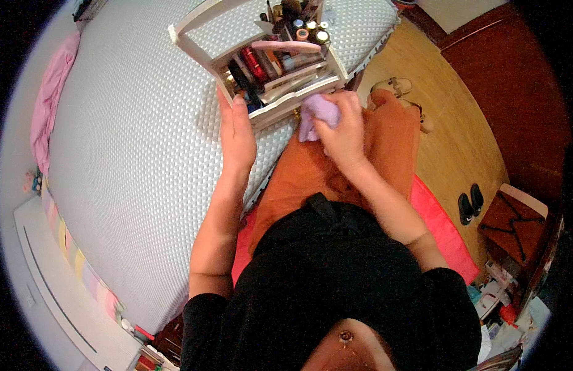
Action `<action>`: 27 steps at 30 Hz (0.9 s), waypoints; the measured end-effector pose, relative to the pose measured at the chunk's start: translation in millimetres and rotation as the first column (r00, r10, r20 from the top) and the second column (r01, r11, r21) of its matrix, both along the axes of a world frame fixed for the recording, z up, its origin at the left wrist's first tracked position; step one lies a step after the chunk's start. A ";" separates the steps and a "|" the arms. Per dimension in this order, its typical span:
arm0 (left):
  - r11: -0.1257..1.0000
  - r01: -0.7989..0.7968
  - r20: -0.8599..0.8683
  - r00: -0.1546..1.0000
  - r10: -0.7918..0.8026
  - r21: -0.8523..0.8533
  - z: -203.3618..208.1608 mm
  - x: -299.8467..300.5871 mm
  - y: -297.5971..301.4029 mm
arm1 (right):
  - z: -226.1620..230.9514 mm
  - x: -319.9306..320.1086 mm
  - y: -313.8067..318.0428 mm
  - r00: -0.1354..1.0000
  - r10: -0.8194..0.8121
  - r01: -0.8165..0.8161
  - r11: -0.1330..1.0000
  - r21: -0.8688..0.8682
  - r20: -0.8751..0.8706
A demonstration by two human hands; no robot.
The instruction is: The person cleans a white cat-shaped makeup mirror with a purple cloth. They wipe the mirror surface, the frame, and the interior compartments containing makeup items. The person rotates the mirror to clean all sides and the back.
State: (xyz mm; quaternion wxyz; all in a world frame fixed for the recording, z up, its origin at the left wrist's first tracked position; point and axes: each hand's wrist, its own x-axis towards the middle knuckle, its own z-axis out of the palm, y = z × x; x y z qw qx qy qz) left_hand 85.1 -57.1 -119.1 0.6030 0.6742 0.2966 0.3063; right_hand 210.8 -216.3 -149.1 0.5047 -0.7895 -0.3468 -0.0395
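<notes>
A white makeup organizer (277,112) full of cosmetics sits on the bed in front of me. My left hand (238,133) grips its near left corner, thumb along the front side and the other fingers partly hidden behind the wall. Bunched in my right hand (347,127) is a light purple cloth (319,116), close against the organizer's near front side. Inside the box stand a red tube (254,64), a pink flat-edged item (286,46) and several dark and clear cases. Small bottles (322,36) and brushes fill the back part.
A white textured mattress cover (138,154) spreads to the left, with a pink cloth (55,93) at its far edge. To the right, black slippers (471,205) and a folding stool (512,222) are on the wooden floor (453,123). My orange-trousered legs (385,142) lie close below the box.
</notes>
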 end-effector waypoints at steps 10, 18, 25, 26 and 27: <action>0.992 0.038 -0.008 0.999 -0.039 -0.118 14.6 -1.5 4.4 | 22.0 -9.5 -4.3 0.853 0.478 -0.458 0.878 0.138 -0.211; 0.966 -0.079 0.149 0.982 0.118 -0.246 18.1 21.9 3.2 | 55.1 47.5 -62.6 0.977 0.117 -0.083 0.979 0.187 -0.178; 0.983 -0.144 -0.105 0.982 0.156 0.116 20.4 17.8 -1.8 | 63.2 81.1 -25.0 0.968 0.238 -0.216 0.952 0.216 -0.084; 0.983 -0.127 -0.127 0.981 0.144 0.132 21.5 17.4 -0.6 | 66.6 89.1 -19.8 0.961 0.268 -0.249 0.945 0.211 -0.069; 0.982 -0.114 -0.146 0.980 0.136 0.148 23.2 15.4 -0.2 | 70.0 97.8 -14.3 0.952 0.302 -0.286 0.936 0.205 -0.053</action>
